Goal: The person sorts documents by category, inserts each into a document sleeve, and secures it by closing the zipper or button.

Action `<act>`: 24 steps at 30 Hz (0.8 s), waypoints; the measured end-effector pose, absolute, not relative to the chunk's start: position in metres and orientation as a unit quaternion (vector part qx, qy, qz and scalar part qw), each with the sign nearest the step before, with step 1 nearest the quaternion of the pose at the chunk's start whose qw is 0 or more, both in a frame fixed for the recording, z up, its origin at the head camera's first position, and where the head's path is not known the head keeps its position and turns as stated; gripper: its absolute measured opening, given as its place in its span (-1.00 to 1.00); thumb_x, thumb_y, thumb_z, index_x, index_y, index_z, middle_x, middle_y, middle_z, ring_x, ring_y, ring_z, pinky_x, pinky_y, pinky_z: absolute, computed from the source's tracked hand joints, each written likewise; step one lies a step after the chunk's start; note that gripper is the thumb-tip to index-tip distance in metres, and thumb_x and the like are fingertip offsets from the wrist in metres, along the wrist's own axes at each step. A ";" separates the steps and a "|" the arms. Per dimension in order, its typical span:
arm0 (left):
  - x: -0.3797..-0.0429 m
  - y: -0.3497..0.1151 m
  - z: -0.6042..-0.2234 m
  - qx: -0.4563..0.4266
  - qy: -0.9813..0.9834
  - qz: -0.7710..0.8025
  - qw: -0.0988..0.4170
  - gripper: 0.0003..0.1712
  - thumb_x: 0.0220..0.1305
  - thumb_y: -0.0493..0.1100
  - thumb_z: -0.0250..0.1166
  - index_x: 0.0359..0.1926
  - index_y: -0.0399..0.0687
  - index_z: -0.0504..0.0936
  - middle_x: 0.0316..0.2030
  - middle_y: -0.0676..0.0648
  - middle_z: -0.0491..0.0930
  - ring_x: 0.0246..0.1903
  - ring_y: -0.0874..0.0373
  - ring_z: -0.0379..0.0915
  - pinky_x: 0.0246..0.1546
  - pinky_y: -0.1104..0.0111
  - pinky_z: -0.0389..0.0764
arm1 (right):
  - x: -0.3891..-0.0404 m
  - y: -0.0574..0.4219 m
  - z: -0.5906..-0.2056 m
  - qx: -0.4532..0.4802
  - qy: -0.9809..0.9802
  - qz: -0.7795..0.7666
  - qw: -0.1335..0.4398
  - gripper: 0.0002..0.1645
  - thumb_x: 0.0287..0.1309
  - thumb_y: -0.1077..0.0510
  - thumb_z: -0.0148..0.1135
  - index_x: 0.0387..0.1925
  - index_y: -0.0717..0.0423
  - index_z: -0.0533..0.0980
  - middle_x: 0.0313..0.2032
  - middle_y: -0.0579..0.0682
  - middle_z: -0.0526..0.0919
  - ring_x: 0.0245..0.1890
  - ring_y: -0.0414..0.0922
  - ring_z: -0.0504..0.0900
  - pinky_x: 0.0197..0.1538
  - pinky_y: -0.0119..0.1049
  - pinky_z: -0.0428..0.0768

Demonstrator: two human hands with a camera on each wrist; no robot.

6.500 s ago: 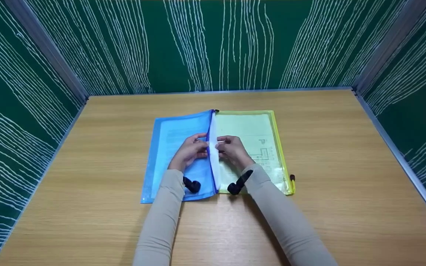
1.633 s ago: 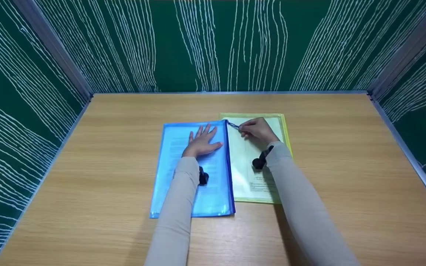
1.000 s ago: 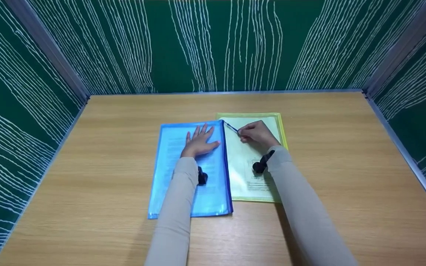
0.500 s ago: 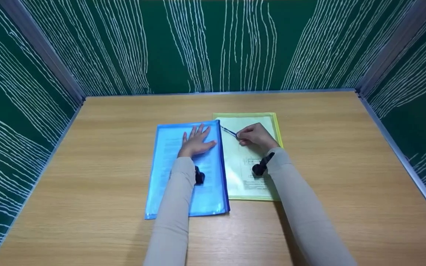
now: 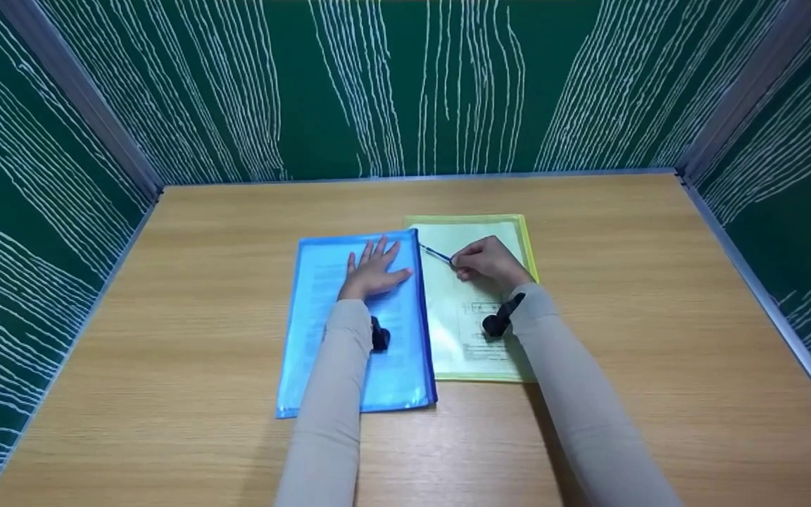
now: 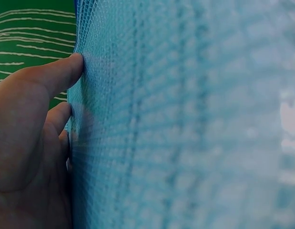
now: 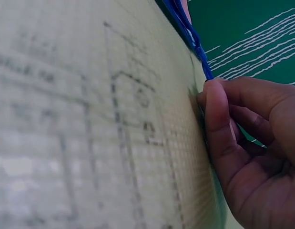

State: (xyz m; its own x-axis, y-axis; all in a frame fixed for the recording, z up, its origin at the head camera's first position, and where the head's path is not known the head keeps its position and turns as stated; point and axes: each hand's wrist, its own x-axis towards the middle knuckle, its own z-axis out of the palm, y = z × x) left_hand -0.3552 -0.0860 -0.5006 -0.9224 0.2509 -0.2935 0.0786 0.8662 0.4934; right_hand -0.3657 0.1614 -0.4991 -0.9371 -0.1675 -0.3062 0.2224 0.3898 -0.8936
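Note:
A blue mesh zipper folder (image 5: 395, 366) with printed sheets inside lies flat, its dark blue zipper edge on the right. My left hand (image 5: 372, 273) rests on its upper part, fingers spread; in the left wrist view, the thumb (image 6: 66, 69) and fingers lie along the mesh. From the folder's top right corner runs a thin blue zipper pull (image 5: 436, 252), drawn taut to the right. Thumb and fingers of my right hand (image 5: 490, 259) pinch its end, as the right wrist view also shows at the blue strip (image 7: 204, 62). Partly under the blue folder lies a yellow zipper folder (image 5: 448, 345).
The folders lie on a wooden table (image 5: 187, 317). Green panels (image 5: 462, 91) with wavy white lines enclose it at the back and both sides. Black wrist cameras (image 5: 495, 324) are strapped at the cuffs of the beige sleeves (image 5: 581, 394).
Earlier both hands were at the blue folder's parted zipper edge, white paper showing; now that edge lies flat. Over the last second, the right hand lowered slightly toward me with the pull. The left hand stays.

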 end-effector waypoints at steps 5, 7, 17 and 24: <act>-0.355 -0.087 -0.500 0.089 0.950 0.242 0.176 -0.13 0.32 0.40 -0.07 0.52 0.30 -0.13 0.54 0.08 -0.35 0.51 0.02 -0.62 0.43 -0.04 -0.56 | -0.362 0.162 -0.498 0.012 0.815 -0.550 0.181 -0.75 0.21 0.17 0.27 -0.17 0.27 0.67 -0.50 -0.04 0.67 -0.56 -0.24 0.62 -0.38 -0.46 0.61; -0.355 -0.087 -0.500 0.091 0.950 0.243 0.175 -0.13 0.32 0.39 -0.06 0.52 0.29 -0.13 0.54 0.08 -0.35 0.51 0.03 -0.62 0.43 -0.04 -0.56 | -0.361 0.162 -0.497 0.005 0.811 -0.555 0.184 -0.75 0.21 0.19 0.25 -0.16 0.30 0.66 -0.50 -0.04 0.67 -0.55 -0.25 0.61 -0.38 -0.46 0.61; -0.355 -0.089 -0.500 0.091 0.948 0.248 0.177 -0.13 0.32 0.40 -0.07 0.52 0.30 -0.13 0.54 0.08 -0.36 0.50 0.03 -0.64 0.43 -0.03 -0.58 | -0.354 0.169 -0.495 -0.017 0.834 -0.514 0.199 -0.74 0.24 0.18 0.23 -0.12 0.24 0.66 -0.39 0.04 0.70 -0.49 -0.22 0.64 -0.33 -0.44 0.63; -0.354 -0.088 -0.501 0.093 0.947 0.253 0.176 -0.12 0.31 0.41 -0.06 0.52 0.30 -0.13 0.54 0.09 -0.35 0.51 0.03 -0.63 0.43 -0.03 -0.58 | -0.349 0.170 -0.494 -0.007 0.840 -0.502 0.206 -0.77 0.23 0.16 0.23 -0.15 0.18 0.67 -0.39 0.03 0.70 -0.50 -0.21 0.64 -0.34 -0.43 0.62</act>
